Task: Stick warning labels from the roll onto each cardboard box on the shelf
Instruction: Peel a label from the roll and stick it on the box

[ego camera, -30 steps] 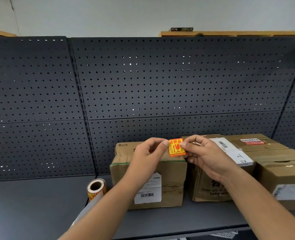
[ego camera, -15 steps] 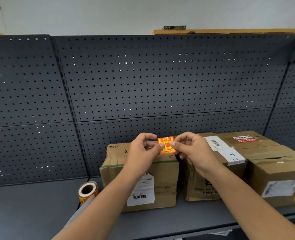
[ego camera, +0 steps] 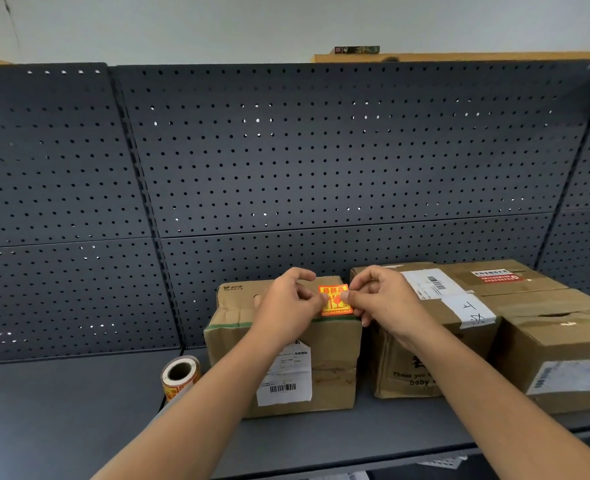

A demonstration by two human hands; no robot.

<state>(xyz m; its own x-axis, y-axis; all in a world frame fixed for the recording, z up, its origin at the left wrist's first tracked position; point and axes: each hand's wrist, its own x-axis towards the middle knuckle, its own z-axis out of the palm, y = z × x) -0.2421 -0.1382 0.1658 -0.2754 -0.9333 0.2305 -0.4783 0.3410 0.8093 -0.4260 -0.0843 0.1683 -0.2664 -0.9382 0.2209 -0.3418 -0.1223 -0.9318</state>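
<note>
Warning label [ego camera: 335, 299]: pinched by left hand [ego camera: 288, 308] and right hand [ego camera: 383, 303] above leftmost box [ego camera: 331, 358].
Risk: could crease or stick crooked if lowered unevenly.

We face a dark grey pegboard back panel [ego camera: 338, 150] that fills most of the view, its rows of small holes letting specks of light through here and there. Upright seams split it into sections, and a horizontal joint runs across it lower down. Below it we see the flat dark grey shelf [ego camera: 61, 410], matt and evenly lit. Above the panel rises a pale wall [ego camera: 182, 26] with a thin crack at the upper left. A wooden ledge [ego camera: 477, 57] shows at the upper right, with a small dark flat object [ego camera: 356, 49] lying on it.
</note>
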